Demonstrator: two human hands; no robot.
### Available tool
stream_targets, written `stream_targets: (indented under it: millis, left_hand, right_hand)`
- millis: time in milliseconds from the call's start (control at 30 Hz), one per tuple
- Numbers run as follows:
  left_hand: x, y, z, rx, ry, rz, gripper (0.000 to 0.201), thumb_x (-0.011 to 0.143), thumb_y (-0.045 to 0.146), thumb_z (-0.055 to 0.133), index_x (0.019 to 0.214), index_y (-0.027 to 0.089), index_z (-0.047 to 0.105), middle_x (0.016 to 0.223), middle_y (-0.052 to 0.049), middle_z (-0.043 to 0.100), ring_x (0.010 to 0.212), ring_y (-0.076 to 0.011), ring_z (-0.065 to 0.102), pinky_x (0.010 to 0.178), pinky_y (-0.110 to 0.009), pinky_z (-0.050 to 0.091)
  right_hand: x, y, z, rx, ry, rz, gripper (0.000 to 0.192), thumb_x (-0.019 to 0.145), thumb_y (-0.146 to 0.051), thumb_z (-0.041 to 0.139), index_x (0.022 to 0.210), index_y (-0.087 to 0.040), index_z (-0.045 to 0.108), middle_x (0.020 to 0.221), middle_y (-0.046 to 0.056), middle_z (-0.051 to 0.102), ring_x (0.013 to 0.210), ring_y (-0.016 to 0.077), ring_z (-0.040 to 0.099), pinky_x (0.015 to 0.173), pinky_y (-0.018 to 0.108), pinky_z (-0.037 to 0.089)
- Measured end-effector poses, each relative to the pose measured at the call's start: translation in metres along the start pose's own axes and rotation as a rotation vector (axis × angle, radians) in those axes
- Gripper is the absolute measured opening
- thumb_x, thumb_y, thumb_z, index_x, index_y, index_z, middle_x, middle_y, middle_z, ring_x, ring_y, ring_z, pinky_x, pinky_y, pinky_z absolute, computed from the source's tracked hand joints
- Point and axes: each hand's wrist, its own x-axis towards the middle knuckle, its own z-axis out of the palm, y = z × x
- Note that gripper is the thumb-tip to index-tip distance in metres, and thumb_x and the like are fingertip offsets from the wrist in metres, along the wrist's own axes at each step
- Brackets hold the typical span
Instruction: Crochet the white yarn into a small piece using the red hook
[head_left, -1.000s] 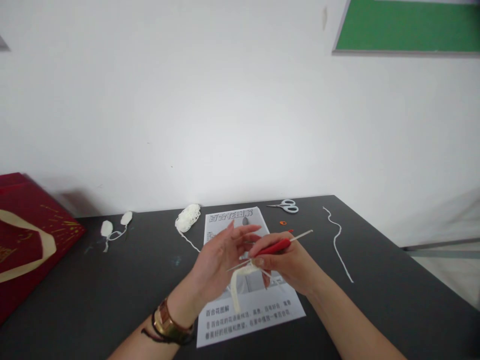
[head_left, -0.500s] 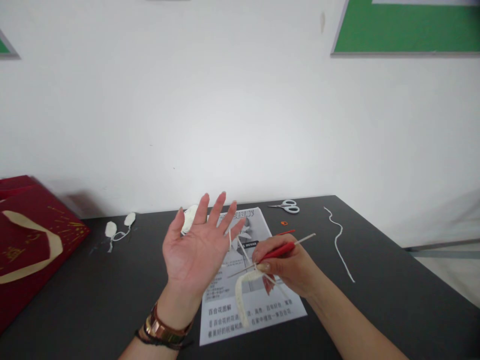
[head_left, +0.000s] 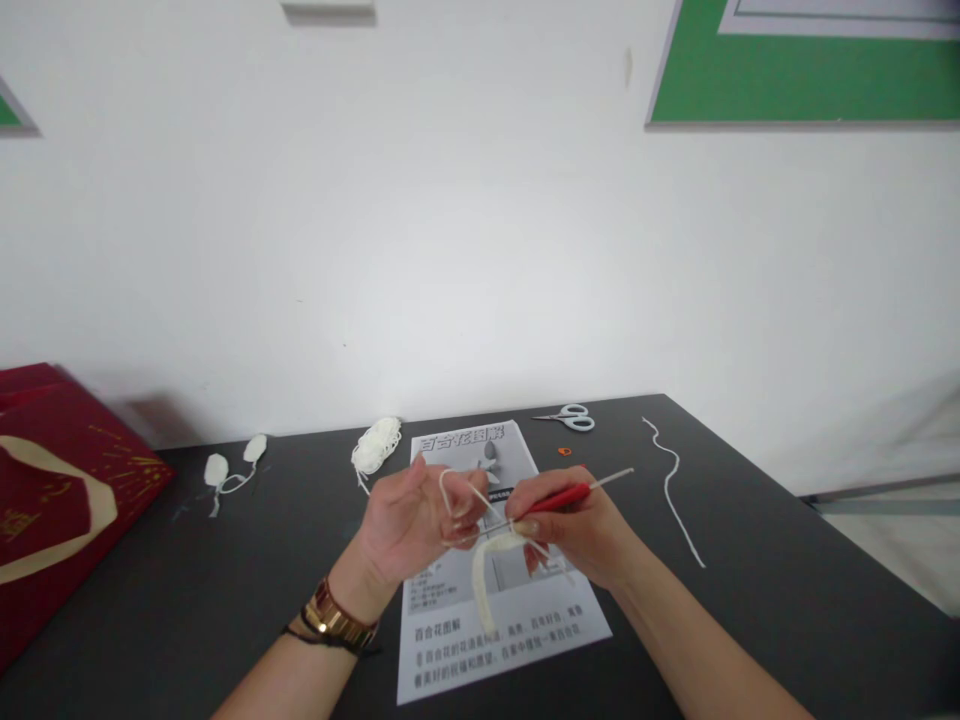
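Observation:
My right hand (head_left: pixel 566 525) grips a crochet hook (head_left: pixel 561 499) by its red handle, its thin metal shaft pointing left. A strip of white crochet (head_left: pixel 482 590) hangs from the shaft and curves down over the printed sheet. My left hand (head_left: pixel 426 515) is closed, its fingers curled in and white yarn (head_left: pixel 444 490) looped over them. From that loop the yarn runs across to the hook beside my right fingertips. Behind my left hand lies a skein of white yarn (head_left: pixel 377 445) on the dark table.
Under my hands is a printed sheet (head_left: pixel 502 650). Scissors (head_left: pixel 576 418), an orange stitch marker (head_left: pixel 565 452) and a loose white cord (head_left: pixel 671 490) lie to the right. Two small white crocheted pieces (head_left: pixel 217 469) and a red gift bag (head_left: pixel 67 500) are at left. A wall (head_left: pixel 465 250) rises behind.
My left hand has gone from spread fingers to curled ones, with the yarn around them. The skein behind it shows more fully. My right hand keeps its hold on the hook.

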Motion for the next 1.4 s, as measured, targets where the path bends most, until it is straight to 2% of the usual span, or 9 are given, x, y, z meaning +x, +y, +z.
stream_targets:
  millis: [67,167,333,500,633,867,1167,1300,1400]
  left_hand:
    - [0.002,-0.007,0.008,-0.045,-0.002,-0.020,0.052,0.067,0.051,0.068,0.110,0.022,0.069,0.088,-0.007,0.058,0.064,-0.0148,0.048,0.052,-0.026,0.033]
    - [0.006,-0.013,0.019,0.044,0.036,0.015,0.064,0.070,0.039,0.072,0.130,0.025,0.054,0.096,-0.006,0.058,0.075,-0.0173,0.054,0.063,-0.028,0.039]
    - [0.011,-0.010,0.031,0.371,0.250,0.122,0.064,0.069,0.018,0.076,0.129,0.026,0.054,0.084,-0.002,0.065,0.080,-0.0171,0.058,0.078,-0.032,0.040]
    - [0.012,-0.005,0.033,0.519,0.301,0.140,0.061,0.067,0.019,0.076,0.125,0.020,0.058,0.061,0.003,0.059,0.061,-0.0138,0.055,0.062,-0.028,0.039]
    - [0.007,-0.004,0.028,0.473,0.207,0.131,0.068,0.072,0.019,0.073,0.135,0.025,0.048,0.064,0.004,0.059,0.059,-0.0117,0.054,0.058,-0.025,0.037]
    - [0.001,-0.009,0.015,0.320,0.079,0.103,0.062,0.075,0.014,0.071,0.132,0.028,0.052,0.069,0.003,0.056,0.059,-0.0080,0.048,0.058,-0.022,0.035]
    - [0.001,-0.018,0.016,-0.062,0.133,0.164,0.063,0.070,0.002,0.064,0.129,0.022,0.055,0.069,0.000,0.064,0.071,-0.0131,0.060,0.070,-0.024,0.043]
    - [-0.001,-0.016,0.014,-0.058,0.151,0.140,0.069,0.069,-0.002,0.064,0.132,0.024,0.052,0.063,0.004,0.059,0.059,-0.0074,0.056,0.061,-0.019,0.040]
    - [-0.002,-0.015,0.014,0.058,0.214,0.122,0.072,0.069,0.000,0.065,0.134,0.026,0.049,0.065,0.003,0.061,0.062,-0.0105,0.059,0.062,-0.021,0.041]
  right_hand:
    - [0.001,-0.001,0.001,-0.032,0.027,-0.043,0.012,0.063,-0.022,0.081,0.072,-0.017,0.076,0.060,0.001,0.067,0.042,0.0103,0.058,0.040,0.021,0.048]
    - [0.001,-0.004,0.003,-0.175,0.074,-0.180,0.009,0.068,-0.022,0.077,0.077,-0.018,0.076,0.066,0.002,0.068,0.049,0.0111,0.058,0.046,0.024,0.049]
    - [0.001,-0.004,0.005,-0.462,0.126,-0.344,0.008,0.073,-0.020,0.072,0.080,-0.020,0.075,0.077,0.005,0.070,0.058,0.0133,0.060,0.052,0.026,0.049]
    - [0.002,-0.006,0.007,-0.429,0.136,-0.259,0.007,0.072,-0.023,0.073,0.077,-0.018,0.074,0.071,0.005,0.069,0.059,0.0141,0.059,0.053,0.026,0.048]
    - [0.002,-0.009,0.011,-0.304,0.097,-0.167,0.010,0.069,-0.025,0.076,0.073,-0.016,0.075,0.064,0.003,0.067,0.058,0.0145,0.060,0.055,0.027,0.048]
    - [-0.002,-0.005,0.014,-0.277,0.100,-0.247,0.005,0.070,-0.020,0.076,0.075,-0.019,0.075,0.071,0.004,0.069,0.066,0.0157,0.061,0.060,0.027,0.047]
    - [-0.003,0.002,0.015,-0.335,0.064,-0.394,0.011,0.079,-0.026,0.068,0.085,-0.022,0.077,0.088,0.007,0.062,0.085,0.0191,0.057,0.073,0.033,0.046]
    - [-0.002,0.003,0.016,-0.405,0.118,-0.387,0.013,0.079,-0.030,0.069,0.086,-0.022,0.077,0.077,0.004,0.055,0.079,0.0171,0.052,0.067,0.030,0.044]
    - [-0.002,0.004,0.017,-0.364,0.158,-0.313,0.012,0.076,-0.028,0.072,0.086,-0.023,0.075,0.071,0.001,0.057,0.066,0.0136,0.053,0.059,0.027,0.042]
